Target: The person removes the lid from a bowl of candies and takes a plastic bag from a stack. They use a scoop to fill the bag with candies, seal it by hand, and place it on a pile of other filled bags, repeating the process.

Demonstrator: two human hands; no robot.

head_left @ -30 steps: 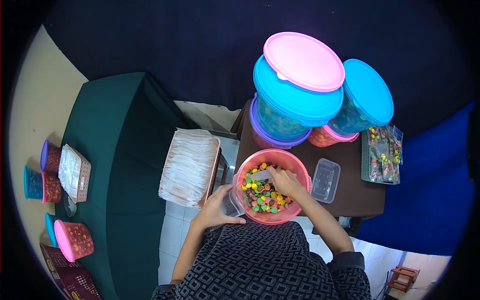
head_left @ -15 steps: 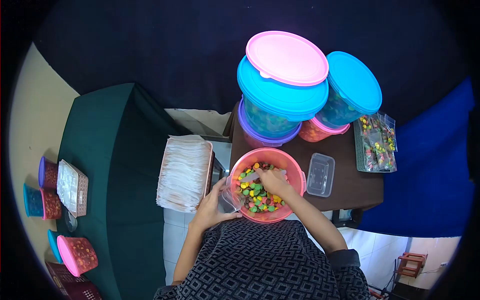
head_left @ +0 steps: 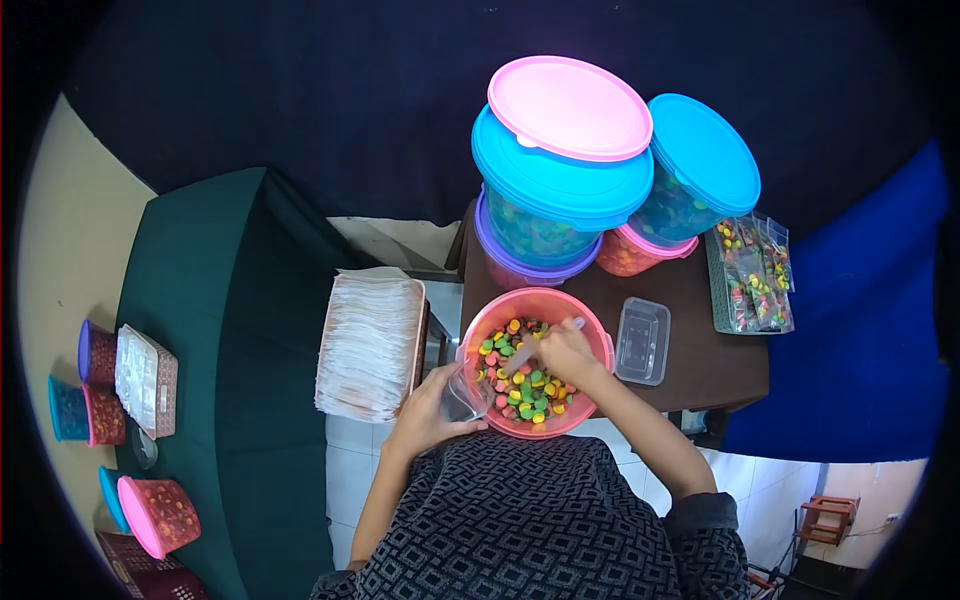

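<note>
A pink tub (head_left: 597, 312) full of round, colourful candies (head_left: 533, 402) stands in front of my body. My left hand (head_left: 424, 418) is closed on a clear plastic bag (head_left: 465, 395), holding its mouth spread at the tub's left rim. Over the candies, my right hand (head_left: 567, 352) grips a translucent plastic scoop (head_left: 519, 357). The scoop slants, with its handle end up to the right and its lower end among the candies. I cannot make out any candies inside the bag.
Lidded tubs (head_left: 545, 235) are stacked at the back of the brown table (head_left: 690, 372). A clear rectangular box (head_left: 642, 342) lies right of the pink tub, near a basket of filled bags (head_left: 752, 280). Left is a basket of flat bags (head_left: 368, 345).
My right hand has shifted slightly right, and the scoop has turned to a steeper slant with its handle end raised. My left hand stays at the rim with the bag.
</note>
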